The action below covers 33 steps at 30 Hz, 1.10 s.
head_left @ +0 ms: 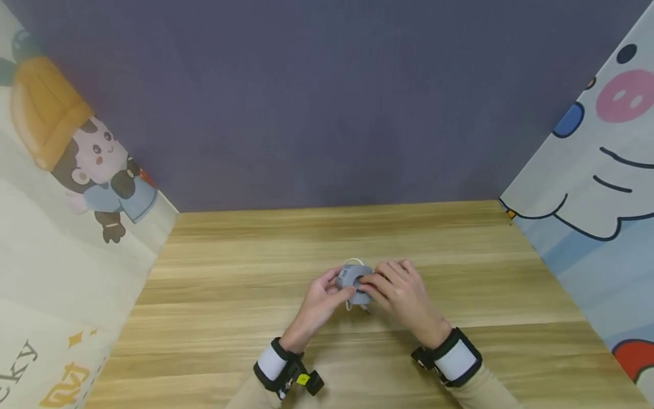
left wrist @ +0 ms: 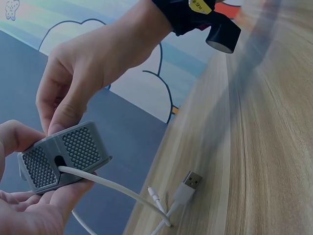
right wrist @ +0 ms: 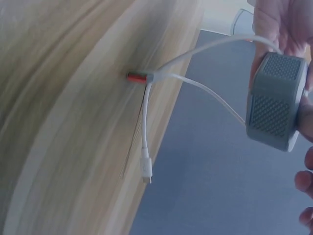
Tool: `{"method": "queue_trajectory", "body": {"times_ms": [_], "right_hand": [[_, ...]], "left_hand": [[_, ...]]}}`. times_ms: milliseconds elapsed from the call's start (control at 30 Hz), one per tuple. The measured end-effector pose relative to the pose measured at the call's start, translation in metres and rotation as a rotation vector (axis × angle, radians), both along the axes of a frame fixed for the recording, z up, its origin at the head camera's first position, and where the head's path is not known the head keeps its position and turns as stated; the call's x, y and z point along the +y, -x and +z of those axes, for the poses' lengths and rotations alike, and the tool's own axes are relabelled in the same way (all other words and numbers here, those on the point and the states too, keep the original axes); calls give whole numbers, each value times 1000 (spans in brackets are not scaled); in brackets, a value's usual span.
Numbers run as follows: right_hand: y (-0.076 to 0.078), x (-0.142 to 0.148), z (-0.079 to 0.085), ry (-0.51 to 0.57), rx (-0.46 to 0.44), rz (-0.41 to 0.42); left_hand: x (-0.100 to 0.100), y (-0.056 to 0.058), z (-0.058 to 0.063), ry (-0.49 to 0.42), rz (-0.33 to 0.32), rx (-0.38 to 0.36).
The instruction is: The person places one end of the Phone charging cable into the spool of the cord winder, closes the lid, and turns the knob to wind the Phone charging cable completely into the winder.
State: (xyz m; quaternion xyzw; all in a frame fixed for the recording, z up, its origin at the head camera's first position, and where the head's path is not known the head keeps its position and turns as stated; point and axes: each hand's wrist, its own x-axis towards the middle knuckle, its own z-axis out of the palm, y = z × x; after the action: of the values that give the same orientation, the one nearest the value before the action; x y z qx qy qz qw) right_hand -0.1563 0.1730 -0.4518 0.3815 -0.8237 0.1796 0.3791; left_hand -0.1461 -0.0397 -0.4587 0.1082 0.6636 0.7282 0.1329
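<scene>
A grey cable winder (head_left: 349, 276) with textured sides and a round middle is held above the table in front of me. My left hand (head_left: 321, 298) grips its left side, thumb on the face. My right hand (head_left: 406, 295) has thumb and fingers curled at the winder's middle, pinching there; the exact contact is hidden. A white cable (left wrist: 112, 185) leaves a slot in the winder's side in the left wrist view. Its USB-A plug (left wrist: 185, 190) hangs close by. In the right wrist view a small connector plug (right wrist: 146, 169) dangles from the cable, near a red-tipped end (right wrist: 137, 77).
The wood-grain tabletop (head_left: 230, 318) spreads beneath both hands. A dark panel (head_left: 327, 102) stands at the back, with cartoon-printed panels on the left (head_left: 61, 272) and right (head_left: 577, 170). Each wrist wears a strap with a small camera.
</scene>
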Motion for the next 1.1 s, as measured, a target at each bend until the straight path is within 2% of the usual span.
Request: {"method": "queue_trajectory", "body": {"times_ms": [500, 1100], "right_hand": [[-4, -11, -5, 76, -33, -79], [-6, -19, -5, 98, -86, -104]], "left_hand": [[0, 0, -1, -9, 33, 3], [-1, 1, -2, 12, 43, 23]]}}
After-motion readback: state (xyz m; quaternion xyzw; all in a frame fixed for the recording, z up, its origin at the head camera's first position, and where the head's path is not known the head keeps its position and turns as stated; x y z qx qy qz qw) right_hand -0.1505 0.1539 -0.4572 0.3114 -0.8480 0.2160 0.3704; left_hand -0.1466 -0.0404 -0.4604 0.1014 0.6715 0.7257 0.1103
